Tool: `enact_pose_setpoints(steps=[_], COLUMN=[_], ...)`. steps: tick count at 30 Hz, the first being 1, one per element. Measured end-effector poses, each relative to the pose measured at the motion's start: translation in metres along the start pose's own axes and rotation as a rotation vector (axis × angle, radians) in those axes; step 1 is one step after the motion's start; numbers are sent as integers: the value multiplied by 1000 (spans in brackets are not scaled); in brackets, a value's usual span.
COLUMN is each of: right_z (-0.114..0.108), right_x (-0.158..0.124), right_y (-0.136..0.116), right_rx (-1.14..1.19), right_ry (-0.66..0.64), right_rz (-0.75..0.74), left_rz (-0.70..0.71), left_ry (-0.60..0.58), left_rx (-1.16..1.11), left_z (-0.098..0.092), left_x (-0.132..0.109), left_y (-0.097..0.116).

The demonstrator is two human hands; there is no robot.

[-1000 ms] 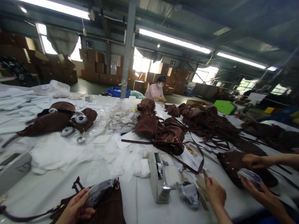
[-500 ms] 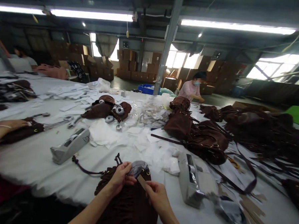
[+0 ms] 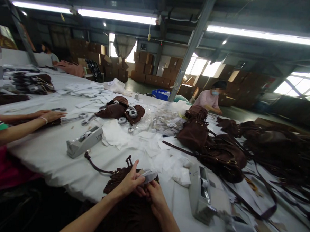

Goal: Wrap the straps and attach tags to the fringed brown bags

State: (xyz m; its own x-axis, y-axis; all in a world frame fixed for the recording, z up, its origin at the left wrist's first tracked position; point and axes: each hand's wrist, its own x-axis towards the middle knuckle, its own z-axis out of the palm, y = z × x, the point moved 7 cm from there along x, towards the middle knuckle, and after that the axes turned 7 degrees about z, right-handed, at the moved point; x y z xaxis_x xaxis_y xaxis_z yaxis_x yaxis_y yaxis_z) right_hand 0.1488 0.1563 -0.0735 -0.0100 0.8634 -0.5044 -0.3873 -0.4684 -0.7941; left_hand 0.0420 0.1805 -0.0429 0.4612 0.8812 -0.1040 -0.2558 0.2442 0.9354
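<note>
The left hand (image 3: 128, 182) reaches in from the lower left, forearm low and nearly level, fingers raised and bent; the right hand (image 3: 155, 196) rises from the bottom edge, wrist bent and fingers curled; the two are pressed close together, pinching a small pale packet (image 3: 149, 176) of glossy plastic between them; the packet sits at the top of a dark brown suede bag (image 3: 129, 217), its fringed, gathered body lying under both forearms at the near edge of the white-covered table (image 3: 45, 153); a thin dark cord strap (image 3: 94, 166) curves away to the left of it; a grey tape dispenser (image 3: 200, 193) stands just right of the hands, and another grey tape dispenser (image 3: 85, 141) sits farther up the table; white tissue sheets (image 3: 117, 135) lie scattered between them; more brown bags (image 3: 197, 134) are heaped at right, straps trailing; silver tape rolls (image 3: 132, 113) rest on a bag beyond; a co-worker's hand (image 3: 52, 116), bracelet at the wrist, lies flat at left on a dark bag; another person (image 3: 208, 101) in pink stands across the table, before cardboard cartons (image 3: 147, 75).
</note>
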Motion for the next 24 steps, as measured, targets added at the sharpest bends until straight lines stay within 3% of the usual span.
enact_pose_setpoints(steps=[4,7,16,20,24], right_z=[5,7,4,5,4], right_x=[8,12,13,7,-8], right_y=[0,-2,-5,-7,-12], right_rx=[29,41,-168,-207,-166], right_ry=[63,110,31,65,90], right_rz=[-63,-147,-121,-150,-234], left_rz=[-13,-41,-122,-109,-145], left_ry=[28,-16,-109,-59,-37], left_rx=[2,-18,67,92,-25], left_z=[-4,-3,-16,-26,-31], left_x=[6,9,10,13,14], left_y=[-3,-6,-13,-13,-12])
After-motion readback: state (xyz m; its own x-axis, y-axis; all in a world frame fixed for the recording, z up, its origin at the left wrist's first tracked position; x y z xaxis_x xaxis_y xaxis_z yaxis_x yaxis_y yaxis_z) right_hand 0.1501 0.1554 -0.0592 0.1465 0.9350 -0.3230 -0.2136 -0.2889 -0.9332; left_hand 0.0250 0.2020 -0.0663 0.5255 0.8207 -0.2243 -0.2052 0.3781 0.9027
